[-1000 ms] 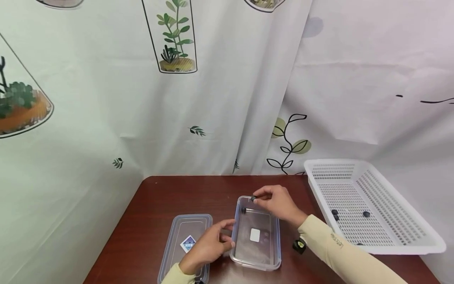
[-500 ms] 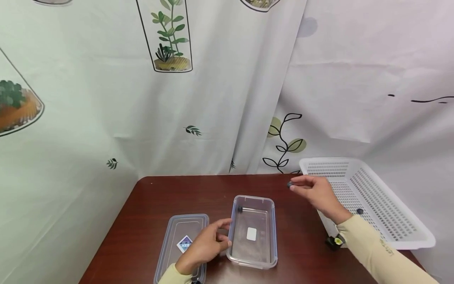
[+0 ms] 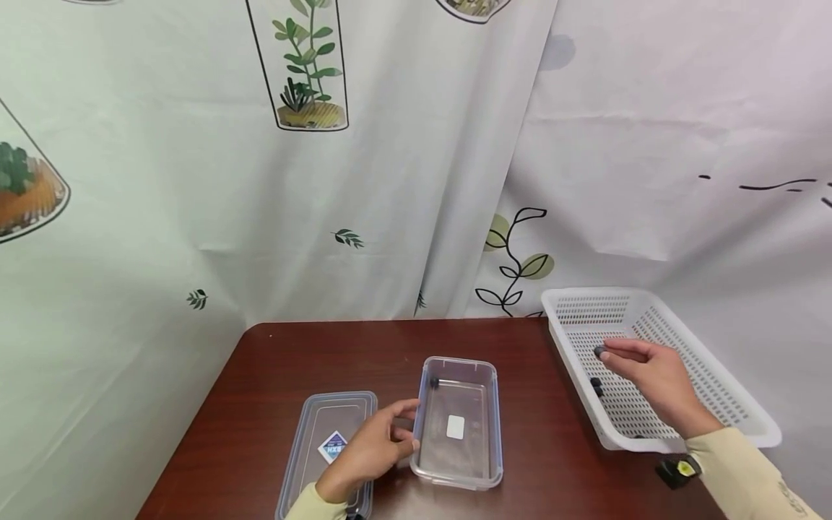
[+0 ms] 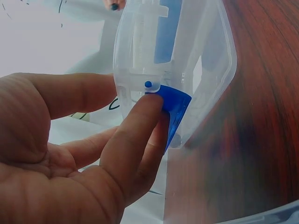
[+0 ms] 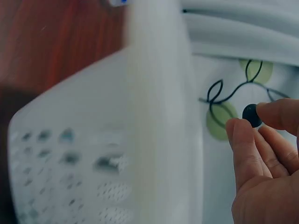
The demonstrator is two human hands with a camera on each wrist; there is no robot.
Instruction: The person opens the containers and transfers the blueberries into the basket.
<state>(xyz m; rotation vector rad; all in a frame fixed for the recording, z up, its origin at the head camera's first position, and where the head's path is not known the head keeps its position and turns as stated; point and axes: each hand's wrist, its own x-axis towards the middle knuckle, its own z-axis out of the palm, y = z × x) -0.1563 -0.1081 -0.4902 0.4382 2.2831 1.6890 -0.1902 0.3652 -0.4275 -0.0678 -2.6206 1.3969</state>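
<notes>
My right hand [image 3: 659,375] pinches a blueberry [image 5: 252,115] between thumb and fingertips, over the white perforated basket [image 3: 572,368]. Below it, several dark blueberries [image 3: 596,383] lie on the basket floor, some against its left side. My left hand [image 3: 373,444] holds the left side of a clear plastic food container [image 3: 455,462]. In the left wrist view its fingertips rest on the blue clip [image 4: 176,105] of that container. The container stands without its lid, and one small dark berry [image 3: 434,382] lies in its far left corner.
A clear lid [image 3: 325,412] with a blue-white label lies on the dark red table [image 3: 338,347], partly under my left forearm. A patterned curtain [image 3: 390,180] closes off the back and sides. The basket's raised wall stands at the right.
My right hand has moved right from above the clear container to above the white basket, still pinching a blueberry. My left hand stays at the container's side. The head view has shifted slightly right.
</notes>
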